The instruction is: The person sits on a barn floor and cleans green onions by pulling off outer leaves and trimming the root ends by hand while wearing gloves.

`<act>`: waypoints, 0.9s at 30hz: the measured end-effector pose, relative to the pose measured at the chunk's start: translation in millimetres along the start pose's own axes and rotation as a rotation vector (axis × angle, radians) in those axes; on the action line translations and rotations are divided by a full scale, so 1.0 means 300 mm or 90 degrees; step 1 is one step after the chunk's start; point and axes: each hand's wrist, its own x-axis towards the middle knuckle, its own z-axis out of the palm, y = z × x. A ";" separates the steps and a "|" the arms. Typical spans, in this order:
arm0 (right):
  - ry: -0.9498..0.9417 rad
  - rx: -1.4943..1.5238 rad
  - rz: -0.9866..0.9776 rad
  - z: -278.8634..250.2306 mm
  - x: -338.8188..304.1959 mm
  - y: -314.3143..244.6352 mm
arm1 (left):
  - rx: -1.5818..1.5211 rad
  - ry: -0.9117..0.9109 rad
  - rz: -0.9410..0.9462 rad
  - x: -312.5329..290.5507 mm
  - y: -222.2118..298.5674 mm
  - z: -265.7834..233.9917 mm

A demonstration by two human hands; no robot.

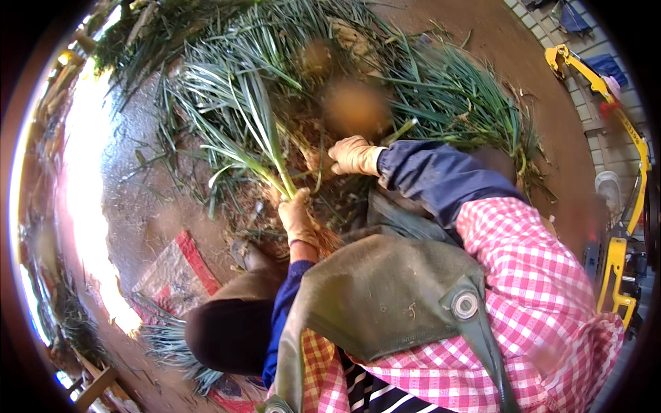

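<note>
My left hand (297, 219), in a pale glove, is closed around the white lower stems of a small bunch of green onions (270, 155). Their leaves point up and away from me, and a tuft of tan roots (323, 237) shows below the hand. My right hand (355, 155), gloved too, has its fingers curled by the rooty ends of the heap; what they hold, if anything, is hidden. In front of both hands spreads a large heap of green onions (447, 93), its leaves fanned to the left and right.
A sack with red edging (180, 268) lies on the wet brown floor at left, beside another bunch of green onions (182, 344). A yellow machine arm (616, 110) stands at the right. Loose soil and leaf scraps lie near my knees. Blurry orange-brown spots cover part of the view.
</note>
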 end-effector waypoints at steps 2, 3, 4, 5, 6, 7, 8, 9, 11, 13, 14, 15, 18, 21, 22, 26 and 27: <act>0.174 0.272 0.076 0.052 0.158 0.040 | -0.029 0.058 0.148 0.068 -0.053 -0.023; 0.150 0.360 0.136 0.057 0.192 -0.018 | -0.066 0.072 0.213 0.057 -0.036 -0.030; 0.133 0.445 0.196 0.056 0.224 -0.084 | -0.102 0.087 0.278 0.049 -0.010 -0.046; 0.190 0.405 0.238 0.125 0.249 -0.086 | -0.124 0.047 0.253 0.056 0.011 -0.024; 0.236 0.368 0.280 0.197 0.259 -0.094 | -0.176 0.037 0.255 0.028 0.051 0.012; 0.229 0.365 0.277 0.222 0.272 -0.088 | -0.224 0.037 0.253 -0.037 0.112 0.039; 0.227 0.359 0.276 0.242 0.273 -0.069 | -0.274 0.032 0.254 -0.076 0.155 0.058; 0.105 0.527 0.226 0.220 0.290 0.015 | -0.273 -0.003 0.357 -0.037 0.138 0.071; 0.079 0.684 0.083 0.117 0.288 0.061 | -0.383 -0.110 0.216 -0.031 0.120 0.007; 0.092 1.053 -0.111 -0.009 0.241 0.185 | -0.391 -0.097 0.108 -0.049 0.120 0.007; 0.086 1.052 -0.115 -0.116 0.215 0.221 | -0.423 -0.125 0.072 -0.040 0.103 -0.014; 0.080 1.050 -0.122 -0.232 0.186 0.251 | -0.454 -0.155 0.042 -0.021 0.082 -0.041; 0.223 0.950 -0.159 -0.399 0.056 0.312 | -0.521 -0.194 -0.026 -0.026 0.057 -0.023; 0.507 0.550 0.101 -0.404 -0.007 0.195 | -0.560 -0.197 -0.048 -0.027 0.055 -0.042; 0.537 0.244 0.175 -0.422 -0.011 0.095 | -0.594 -0.201 -0.060 0.014 0.025 -0.067; 0.498 0.201 0.188 -0.196 0.114 0.188 | -0.482 -0.212 -0.073 -0.016 0.020 0.054; 0.473 0.198 0.142 -0.141 0.113 0.222 | -0.463 -0.214 -0.084 -0.025 0.017 0.079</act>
